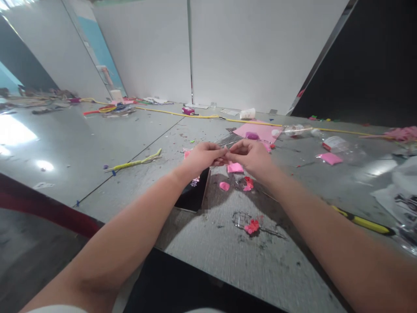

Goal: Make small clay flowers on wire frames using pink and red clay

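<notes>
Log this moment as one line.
left hand, right hand: close together | between them: unclear | nearby: pink piece, dark device | grey table

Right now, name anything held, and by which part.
Cannot tell: left hand and right hand meet at the fingertips; anything between them is too small to identify.

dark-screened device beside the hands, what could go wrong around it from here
The dark-screened device lies partly behind the left hand and forearm in this view; a careless drop of that arm might nudge it. The loose pink lump sits on a marked tabletop and could pick up dirt. The wire piece with a red cluster might get brushed aside.
</notes>
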The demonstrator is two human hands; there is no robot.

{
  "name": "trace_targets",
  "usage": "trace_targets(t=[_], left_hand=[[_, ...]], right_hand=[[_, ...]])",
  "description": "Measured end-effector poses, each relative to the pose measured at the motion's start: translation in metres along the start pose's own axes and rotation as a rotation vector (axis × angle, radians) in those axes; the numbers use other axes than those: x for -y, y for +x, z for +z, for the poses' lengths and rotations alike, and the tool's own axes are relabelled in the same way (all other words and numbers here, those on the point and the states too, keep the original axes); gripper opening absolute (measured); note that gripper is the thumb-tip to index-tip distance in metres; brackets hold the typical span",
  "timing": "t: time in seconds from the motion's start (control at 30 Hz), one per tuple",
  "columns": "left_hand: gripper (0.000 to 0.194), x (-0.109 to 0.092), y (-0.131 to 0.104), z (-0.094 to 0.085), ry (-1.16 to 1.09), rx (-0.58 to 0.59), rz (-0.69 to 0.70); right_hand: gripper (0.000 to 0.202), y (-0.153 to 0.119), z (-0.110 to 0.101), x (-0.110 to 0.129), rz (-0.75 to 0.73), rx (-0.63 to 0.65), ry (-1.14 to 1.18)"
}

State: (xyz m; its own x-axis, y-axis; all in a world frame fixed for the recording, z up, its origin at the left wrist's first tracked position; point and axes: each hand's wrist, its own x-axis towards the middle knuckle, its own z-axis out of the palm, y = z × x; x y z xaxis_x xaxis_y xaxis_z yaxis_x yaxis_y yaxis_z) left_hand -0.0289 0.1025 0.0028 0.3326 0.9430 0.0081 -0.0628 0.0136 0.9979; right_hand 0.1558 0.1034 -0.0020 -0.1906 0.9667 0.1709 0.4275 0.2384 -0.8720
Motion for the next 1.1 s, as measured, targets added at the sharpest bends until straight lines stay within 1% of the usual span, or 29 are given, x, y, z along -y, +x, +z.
trace_targets(t=[0.1, 0.23, 0.33, 0.47, 0.63, 0.8, 0.93, 1.1], left_hand=[[0.02, 0.002, 0.002, -0.002, -0.042, 0.007, -0.029], [0.02, 0.006, 0.006, -0.004, -0.062, -0.016, -0.051], [0.019, 0.008, 0.008, -0.006, -0.051, -0.013, -0.049], [0.016, 0.01, 0.01, -0.008, 0.002, -0.003, -0.034], [0.018, 0.013, 0.01, -0.006, 0.148, 0.029, 0.036], [0.013, 0.017, 0.008, -0.006, 0.36, 0.027, 0.132], [0.013, 0.017, 0.006, -0.006, 0.469, 0.032, 0.152], [0.014, 0.015, 0.003, -0.005, 0.528, 0.055, 0.154]], right_hand=[[0.031, 0.0, 0.001, -0.004, -0.027, 0.026, 0.034], [0.03, 0.0, 0.007, -0.011, -0.057, 0.054, 0.074], [0.029, 0.0, 0.01, -0.015, -0.06, 0.068, 0.083], [0.029, 0.004, 0.007, -0.019, -0.035, 0.083, 0.049], [0.028, 0.004, 0.004, -0.016, -0.01, 0.061, -0.067], [0.03, -0.006, 0.008, -0.001, -0.055, 0.063, -0.22], [0.028, -0.015, 0.011, 0.011, -0.108, 0.066, -0.365], [0.032, -0.018, 0.017, 0.014, -0.14, -0.005, -0.539]])
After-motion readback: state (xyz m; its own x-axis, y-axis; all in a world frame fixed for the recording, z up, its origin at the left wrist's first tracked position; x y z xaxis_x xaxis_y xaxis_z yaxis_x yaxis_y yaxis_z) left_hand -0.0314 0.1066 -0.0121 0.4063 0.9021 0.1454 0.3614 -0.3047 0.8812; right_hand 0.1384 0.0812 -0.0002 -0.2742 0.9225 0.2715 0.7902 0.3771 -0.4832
